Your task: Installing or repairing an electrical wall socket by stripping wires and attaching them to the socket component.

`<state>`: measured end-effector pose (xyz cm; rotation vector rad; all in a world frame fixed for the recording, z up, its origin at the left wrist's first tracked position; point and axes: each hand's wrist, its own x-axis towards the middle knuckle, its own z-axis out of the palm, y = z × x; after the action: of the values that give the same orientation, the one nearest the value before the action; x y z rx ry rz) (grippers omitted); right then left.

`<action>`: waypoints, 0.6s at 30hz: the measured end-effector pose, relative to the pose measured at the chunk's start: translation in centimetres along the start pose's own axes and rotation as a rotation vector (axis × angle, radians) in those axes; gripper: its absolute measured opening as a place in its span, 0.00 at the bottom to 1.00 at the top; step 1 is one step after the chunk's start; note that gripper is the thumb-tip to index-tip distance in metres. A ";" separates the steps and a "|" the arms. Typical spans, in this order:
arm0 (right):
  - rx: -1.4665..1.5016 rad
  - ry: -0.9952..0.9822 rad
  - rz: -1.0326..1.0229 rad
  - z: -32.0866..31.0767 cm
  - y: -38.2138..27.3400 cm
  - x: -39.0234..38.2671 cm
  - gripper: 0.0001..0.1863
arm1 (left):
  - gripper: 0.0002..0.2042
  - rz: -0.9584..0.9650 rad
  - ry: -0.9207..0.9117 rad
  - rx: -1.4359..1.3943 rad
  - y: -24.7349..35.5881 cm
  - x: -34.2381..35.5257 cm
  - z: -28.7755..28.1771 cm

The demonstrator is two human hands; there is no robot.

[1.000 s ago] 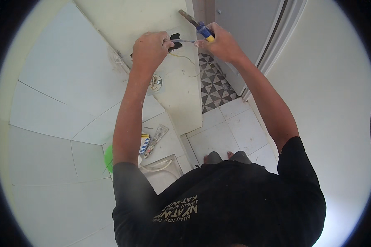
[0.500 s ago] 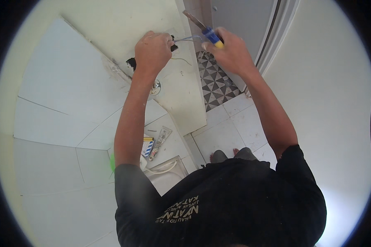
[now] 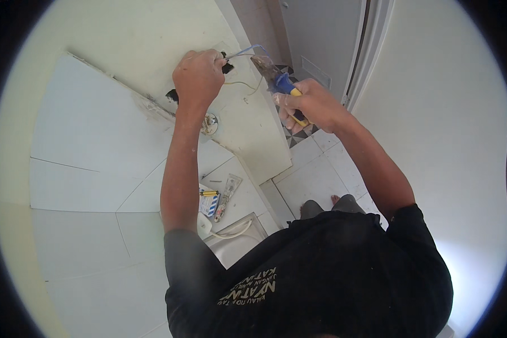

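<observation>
My left hand point(image 3: 199, 78) is closed on thin electrical wires beside a dark square hole point(image 3: 227, 63) in the pale wall. A blue wire point(image 3: 256, 47) loops out to the right of my fingers, and a yellowish wire point(image 3: 241, 83) hangs in a curve below. In my right hand point(image 3: 316, 107) are pliers point(image 3: 285, 84) with blue and yellow handles, fingers wrapped round the grips. Their metal jaws point up and left, close by the wire ends; whether they touch a wire, I cannot tell.
A second rough hole point(image 3: 173, 96) and a round fitting point(image 3: 210, 124) are in the wall. Below lie a blue-and-white striped box point(image 3: 209, 205), a yellow utility knife point(image 3: 209, 193) and a clear tube point(image 3: 228, 196), beside a sink point(image 3: 257, 228). A grey door point(image 3: 324, 39) stands ahead right.
My right hand has come lower and turned the pliers, whose broad jaws now show near the wires. My left hand still pinches the wires by the hole. The view has shifted slightly.
</observation>
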<state>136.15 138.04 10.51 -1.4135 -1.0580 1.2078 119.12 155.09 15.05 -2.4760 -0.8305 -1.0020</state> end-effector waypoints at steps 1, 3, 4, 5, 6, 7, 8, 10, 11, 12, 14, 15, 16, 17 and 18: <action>0.056 -0.059 0.006 0.0 0.0 0.2 0.12 | 0.05 -0.015 -0.009 0.004 0.1 0.0 0.0; 0.054 -0.083 0.001 0.0 -0.3 0.7 0.11 | 0.05 -0.030 0.002 0.005 0.2 -0.1 0.0; 0.053 -0.102 -0.004 0.1 -0.4 0.8 0.11 | 0.05 -0.042 0.012 0.002 0.3 -0.2 0.1; 0.051 -0.105 -0.004 0.3 -0.6 0.7 0.11 | 0.05 -0.045 0.013 0.004 0.2 -0.2 0.2; 0.055 -0.067 -0.003 0.5 -0.8 0.6 0.11 | 0.05 -0.041 0.056 -0.032 0.1 -0.3 0.3; 0.060 -0.029 -0.002 0.6 -1.0 0.6 0.11 | 0.05 -0.038 0.099 -0.069 0.1 -0.3 0.3; 0.057 -0.030 -0.004 0.6 -0.8 0.6 0.11 | 0.05 -0.039 0.101 -0.068 0.1 -0.5 0.3; 0.131 -0.074 -0.008 0.3 -0.4 1.0 0.11 | 0.06 -0.082 0.040 -0.130 0.1 -0.5 0.2; 0.129 -0.073 -0.010 0.2 -0.4 1.1 0.11 | 0.06 -0.082 0.043 -0.130 0.0 -0.5 0.3; 0.121 -0.089 -0.002 0.3 -0.5 1.0 0.11 | 0.05 -0.016 0.078 -0.156 -0.2 -0.5 0.4; 0.112 -0.105 0.006 0.5 -0.7 0.7 0.11 | 0.05 0.050 0.113 -0.182 -0.5 -0.8 0.5; 0.121 -0.138 0.024 0.5 -0.9 0.6 0.14 | 0.05 0.020 0.086 -0.203 -0.3 -0.8 0.4; 0.130 -0.172 0.042 0.5 -0.9 0.5 0.18 | 0.05 -0.010 0.058 -0.225 -0.2 -0.8 0.4; 0.128 -0.168 0.043 0.5 -0.9 0.5 0.18 | 0.05 -0.009 0.060 -0.229 -0.1 -0.7 0.3; 0.147 -0.153 0.048 0.6 -0.8 0.5 0.19 | 0.04 0.003 0.068 -0.249 -0.1 -0.7 0.2</action>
<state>135.60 138.68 11.17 -1.2553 -1.0214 1.4171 118.74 154.93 14.40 -2.6283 -0.7180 -1.2487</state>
